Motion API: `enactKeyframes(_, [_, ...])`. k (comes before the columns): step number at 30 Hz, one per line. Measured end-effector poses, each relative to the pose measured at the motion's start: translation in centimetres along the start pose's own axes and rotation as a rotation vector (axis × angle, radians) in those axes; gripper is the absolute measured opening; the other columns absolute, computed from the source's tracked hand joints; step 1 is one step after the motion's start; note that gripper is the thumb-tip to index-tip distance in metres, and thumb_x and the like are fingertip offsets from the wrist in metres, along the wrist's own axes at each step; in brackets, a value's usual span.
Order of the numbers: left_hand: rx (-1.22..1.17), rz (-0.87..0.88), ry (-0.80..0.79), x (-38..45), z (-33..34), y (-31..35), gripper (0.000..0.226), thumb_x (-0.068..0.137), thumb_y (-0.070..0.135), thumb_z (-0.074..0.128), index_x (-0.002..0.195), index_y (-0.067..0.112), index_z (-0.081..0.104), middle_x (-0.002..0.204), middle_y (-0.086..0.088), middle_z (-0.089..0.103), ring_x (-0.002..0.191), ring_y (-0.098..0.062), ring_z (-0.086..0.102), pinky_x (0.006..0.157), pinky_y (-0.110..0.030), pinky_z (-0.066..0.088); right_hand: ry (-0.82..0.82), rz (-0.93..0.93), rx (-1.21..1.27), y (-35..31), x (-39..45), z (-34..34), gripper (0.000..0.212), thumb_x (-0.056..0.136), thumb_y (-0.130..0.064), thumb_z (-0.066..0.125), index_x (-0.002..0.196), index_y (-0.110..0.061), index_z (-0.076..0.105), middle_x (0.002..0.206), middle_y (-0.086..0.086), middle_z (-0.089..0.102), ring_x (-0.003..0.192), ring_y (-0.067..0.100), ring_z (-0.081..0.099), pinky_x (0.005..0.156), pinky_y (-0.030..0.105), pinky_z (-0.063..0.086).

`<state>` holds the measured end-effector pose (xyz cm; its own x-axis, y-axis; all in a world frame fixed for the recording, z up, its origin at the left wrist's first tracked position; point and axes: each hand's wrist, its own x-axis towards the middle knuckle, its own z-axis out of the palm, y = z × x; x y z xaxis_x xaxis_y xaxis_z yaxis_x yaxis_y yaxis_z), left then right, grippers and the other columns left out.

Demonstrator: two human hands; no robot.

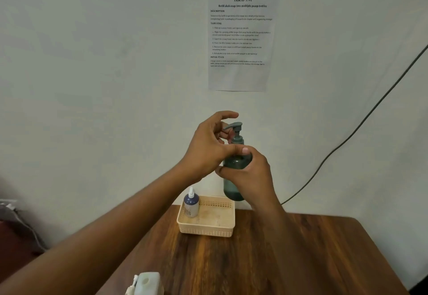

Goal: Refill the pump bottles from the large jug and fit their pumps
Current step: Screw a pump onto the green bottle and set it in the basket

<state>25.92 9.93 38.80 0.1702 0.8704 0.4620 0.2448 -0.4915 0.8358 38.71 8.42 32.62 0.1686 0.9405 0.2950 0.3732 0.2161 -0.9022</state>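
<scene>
At frame center, our right hand (251, 174) grips the green bottle (234, 180). Our left hand (208, 146) pinches its pump (234, 130).

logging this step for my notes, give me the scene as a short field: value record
held item: green pump bottle, lifted above the table
right hand: wrapped around the bottle body
left hand: at the pump neck
basket: holds one small blue bottle, upright
near edge: white jug, partly out of frame
</scene>
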Motion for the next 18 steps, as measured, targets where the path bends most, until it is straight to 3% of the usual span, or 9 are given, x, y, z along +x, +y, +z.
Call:
enactKeyframes(3, [-0.107,-0.024,-0.093,0.4,-1.0,0.2,0.076,0.077,0.003,0.088,0.141,0.027,0.055,0.105,0.001,0.077,0.099,-0.015,0.076,0.090,-0.030,0.062,-0.015,0.016,0.030,-0.3,0.0,-0.5,0.056,0.065,-0.042,0.088,0.107,-0.040,0.052,0.094,-0.029,0.056,0.082,0.005,0.060,0.060,0.011,0.040])
enactKeyframes(6, [-0.193,-0.046,-0.221,0.4,-1.4,0.8,0.073,0.089,-0.010,0.071,0.149,0.023,0.046,0.111,-0.004,0.080,0.106,-0.019,0.077,0.090,-0.025,0.060,-0.040,0.021,0.074,-0.7,0.0,-1.0,0.056,0.065,-0.040,0.089,0.109,-0.038,0.055,0.098,-0.022,0.061,0.086,0.009,0.061,0.063,0.018,0.045])
enactKeyframes(9, [-0.180,-0.063,-0.278,0.5,-1.6,1.1,0.075,0.094,-0.005,0.068,0.155,0.027,0.038,0.124,0.001,0.076,0.116,-0.016,0.073,0.100,-0.028,0.057,-0.037,0.021,0.098,-0.9,0.0,-1.3,0.055,0.065,-0.038,0.089,0.109,-0.037,0.056,0.098,-0.021,0.062,0.087,0.010,0.062,0.066,0.021,0.048])
enactKeyframes(12, [-0.067,-0.031,-0.160,0.5,-1.1,1.5,0.074,0.088,0.017,0.080,0.151,0.031,0.044,0.119,0.005,0.073,0.114,-0.014,0.070,0.108,-0.043,0.053,-0.019,0.017,0.075,-1.2,0.0,-1.2,0.059,0.066,-0.039,0.089,0.112,-0.039,0.053,0.100,-0.023,0.059,0.085,0.007,0.060,0.067,0.017,0.046])
enactKeyframes(15, [-0.037,0.028,-0.025,0.4,-0.1,1.8,0.071,0.080,0.020,0.088,0.142,0.027,0.055,0.093,0.004,0.070,0.090,-0.011,0.071,0.092,-0.030,0.061,-0.012,-0.006,0.071,-1.7,-0.1,-1.3,0.060,0.068,-0.037,0.090,0.112,-0.042,0.049,0.095,-0.032,0.052,0.083,0.001,0.057,0.065,0.012,0.040])
enactKeyframes(18, [-0.062,0.037,-0.057,0.7,-0.5,2.0,0.069,0.080,0.009,0.087,0.139,0.027,0.057,0.090,-0.003,0.073,0.091,-0.019,0.075,0.091,-0.031,0.063,-0.025,0.007,0.074,-1.9,-0.1,-1.8,0.058,0.067,-0.036,0.090,0.114,-0.036,0.054,0.100,-0.022,0.059,0.086,0.005,0.059,0.068,0.017,0.046])
